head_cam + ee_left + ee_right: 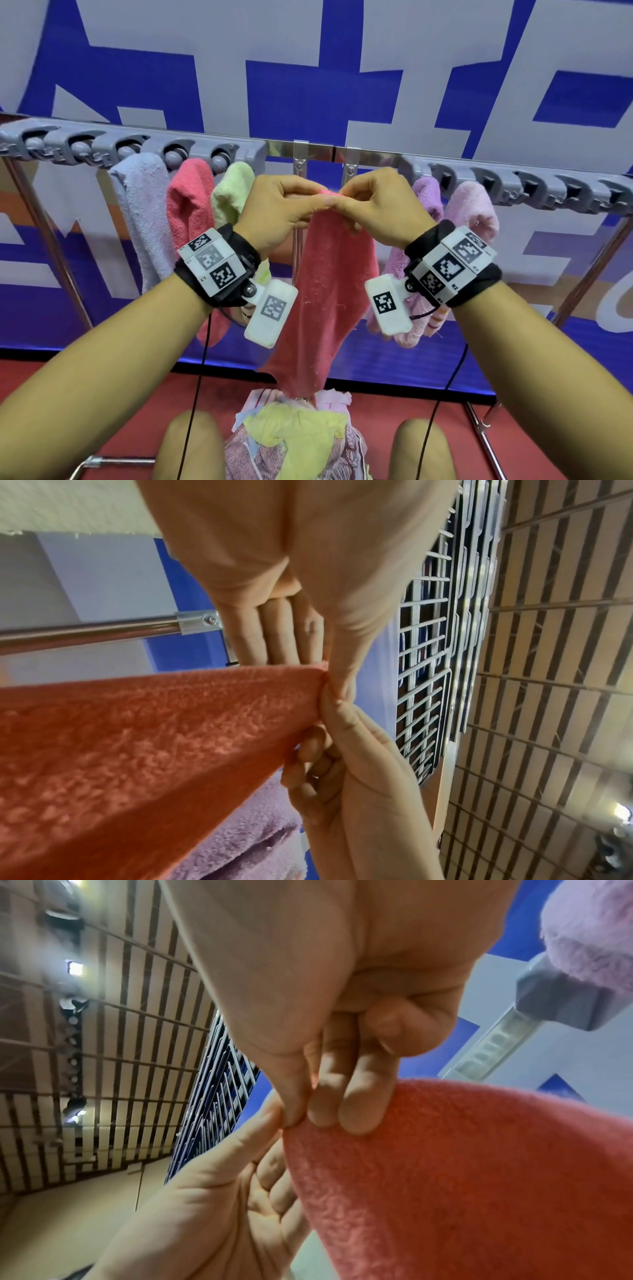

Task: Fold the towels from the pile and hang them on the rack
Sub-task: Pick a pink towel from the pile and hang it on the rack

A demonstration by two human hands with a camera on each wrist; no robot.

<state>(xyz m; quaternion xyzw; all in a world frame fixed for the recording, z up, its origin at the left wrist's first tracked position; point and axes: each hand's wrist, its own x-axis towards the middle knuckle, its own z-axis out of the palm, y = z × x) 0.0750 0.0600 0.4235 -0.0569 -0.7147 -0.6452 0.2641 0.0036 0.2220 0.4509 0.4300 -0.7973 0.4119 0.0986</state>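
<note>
The coral towel point(325, 274) hangs straight down in the air in front of the rack point(318, 152), between the two forearms, and its lower end reaches the pile of towels point(294, 442) on the red floor. It is a fluffy terry cloth, salmon-red in colour, narrow at the top where it is gathered and wider below, with small loose threads on the surface. Both hands meet at its top edge, just below the shiny middle bar of the rack. The left hand point(281, 209) pinches the top corner of the towel between the thumb and the curled fingers, with the knuckles turned up. The right hand point(376, 205) pinches the same top edge from the other side, its thumb tip touching the left thumb tip; in the right wrist view two fingers point(359, 1110) press on the cloth from behind. On the rack hang a pale blue towel point(144, 212), a red-pink towel point(188, 205) and a light green towel point(229, 192) at the left, and a purple towel point(428, 198) and a pale pink towel point(472, 212) at the right.
</note>
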